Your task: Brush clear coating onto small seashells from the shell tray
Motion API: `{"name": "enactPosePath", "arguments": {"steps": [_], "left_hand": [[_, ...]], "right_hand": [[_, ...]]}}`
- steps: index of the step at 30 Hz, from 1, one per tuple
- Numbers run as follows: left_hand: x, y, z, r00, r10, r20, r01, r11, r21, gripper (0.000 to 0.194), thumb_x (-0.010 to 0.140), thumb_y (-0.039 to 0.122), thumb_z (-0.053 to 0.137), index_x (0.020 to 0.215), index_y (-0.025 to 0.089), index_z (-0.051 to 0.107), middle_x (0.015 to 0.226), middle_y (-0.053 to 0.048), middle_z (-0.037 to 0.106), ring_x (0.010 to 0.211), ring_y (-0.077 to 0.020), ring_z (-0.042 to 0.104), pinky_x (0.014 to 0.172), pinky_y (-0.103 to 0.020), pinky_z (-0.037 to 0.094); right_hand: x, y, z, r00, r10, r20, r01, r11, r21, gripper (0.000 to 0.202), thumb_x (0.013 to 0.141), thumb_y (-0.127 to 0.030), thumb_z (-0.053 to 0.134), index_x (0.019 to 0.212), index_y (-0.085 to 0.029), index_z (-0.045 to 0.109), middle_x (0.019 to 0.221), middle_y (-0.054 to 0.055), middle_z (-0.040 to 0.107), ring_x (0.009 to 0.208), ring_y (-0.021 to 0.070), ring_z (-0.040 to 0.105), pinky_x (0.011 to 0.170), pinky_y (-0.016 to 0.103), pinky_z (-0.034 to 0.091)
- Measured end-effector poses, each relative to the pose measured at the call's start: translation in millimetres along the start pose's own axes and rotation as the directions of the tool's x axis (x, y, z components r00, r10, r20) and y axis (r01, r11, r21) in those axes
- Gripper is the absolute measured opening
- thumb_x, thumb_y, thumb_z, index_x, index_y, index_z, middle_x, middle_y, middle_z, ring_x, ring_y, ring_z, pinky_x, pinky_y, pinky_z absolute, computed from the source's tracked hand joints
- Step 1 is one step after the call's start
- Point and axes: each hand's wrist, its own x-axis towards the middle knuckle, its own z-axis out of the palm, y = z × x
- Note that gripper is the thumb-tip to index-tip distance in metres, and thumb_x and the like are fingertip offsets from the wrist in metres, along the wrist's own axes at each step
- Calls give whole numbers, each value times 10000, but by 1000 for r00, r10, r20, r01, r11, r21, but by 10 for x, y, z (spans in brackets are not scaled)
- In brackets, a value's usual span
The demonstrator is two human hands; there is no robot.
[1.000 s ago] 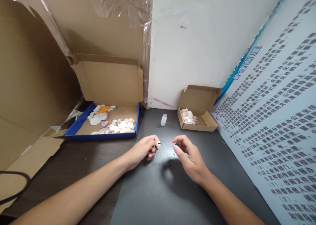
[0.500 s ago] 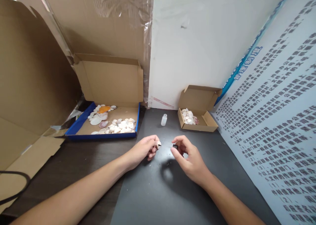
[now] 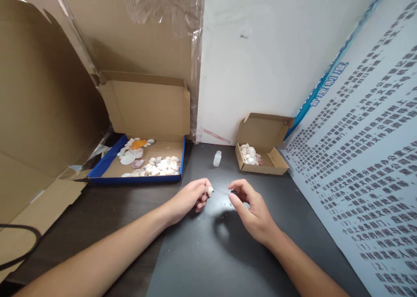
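Between the thumb and fingers of my left hand (image 3: 194,195) is a small pale shell (image 3: 210,191). My right hand (image 3: 249,206) is a little to the right, its fingers curled round a small black object (image 3: 233,193), mostly hidden by the fingers. A gap separates the two hands. Beyond them a small translucent white bottle (image 3: 217,159) stands upright without a cap on the dark mat (image 3: 195,262). Tiny pale crumbs lie on the mat between and below my hands.
At the back left, an open blue-edged box (image 3: 137,179) holds several shells, one orange. A smaller open cardboard box (image 3: 260,169) with white and pinkish shells stands at the back right. Cardboard, a white panel and a printed board (image 3: 368,158) surround the table.
The shell in my left hand has turned slightly, showing a paler side. Both hands have barely moved, and the whole view has shifted slightly.
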Motion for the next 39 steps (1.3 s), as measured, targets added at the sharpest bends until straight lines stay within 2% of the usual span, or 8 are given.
{"name": "enactPosePath", "arguments": {"steps": [7,13,18,22,27,32,36,39], "left_hand": [[3,-10,-1,1000,6,5,-6,1000,3,107,776,264,510,727,186,457,535,86,375,412,-48,314,419,-190,249],[-5,-1,4,1000,13,0,-13,1000,7,81,774,241,494,730,184,457,531,83,377,417,-51,311,420,-193,244],[1,-4,-3,1000,8,13,-9,1000,9,104,783,256,506,728,183,457,536,83,371,418,-50,313,421,-193,248],[-4,2,4,1000,16,9,-16,1000,14,105,788,256,503,731,183,453,540,84,372,417,-49,308,423,-194,246],[-10,5,5,1000,11,9,-11,1000,21,104,791,259,496,735,183,451,545,85,370,415,-47,307,425,-194,246],[-9,4,5,1000,10,6,-10,1000,26,86,785,245,487,736,187,446,545,83,374,415,-50,308,423,-196,248],[-10,6,14,1000,12,4,-12,999,29,109,793,265,493,734,186,448,544,83,372,413,-48,307,423,-192,246],[-8,3,12,1000,11,0,-11,1000,27,97,787,255,493,734,187,450,544,82,371,413,-50,308,422,-192,246]], "right_hand": [[1,-40,8,1000,15,8,-15,1000,-1,148,869,-248,549,998,-208,487,692,-49,433,550,109,421,529,233,367],[-11,-26,-11,1000,28,2,-28,1000,13,134,948,-303,423,1004,-210,501,678,-39,435,589,129,448,566,245,375],[-17,-16,-3,1000,17,7,-17,1000,-6,144,888,-275,534,1008,-211,485,686,-47,436,563,119,428,545,242,366],[-4,-25,-6,1000,0,-12,0,1000,-15,103,918,-274,480,997,-211,500,680,-39,448,594,129,449,562,243,379],[-5,-27,-1,1000,17,-1,-17,1000,-7,143,884,-273,533,1001,-207,485,687,-43,441,567,120,434,544,240,372],[-11,-13,2,1000,23,-6,-23,1000,-1,127,943,-305,438,1002,-210,500,682,-36,444,584,127,447,560,244,378],[-2,-5,8,1000,19,-5,-19,1000,-13,138,892,-284,528,1001,-212,485,687,-41,446,567,122,433,544,240,370],[-2,0,5,1000,23,-10,-23,1000,5,120,922,-297,475,1005,-213,495,695,-35,452,579,125,440,552,241,375]]}}
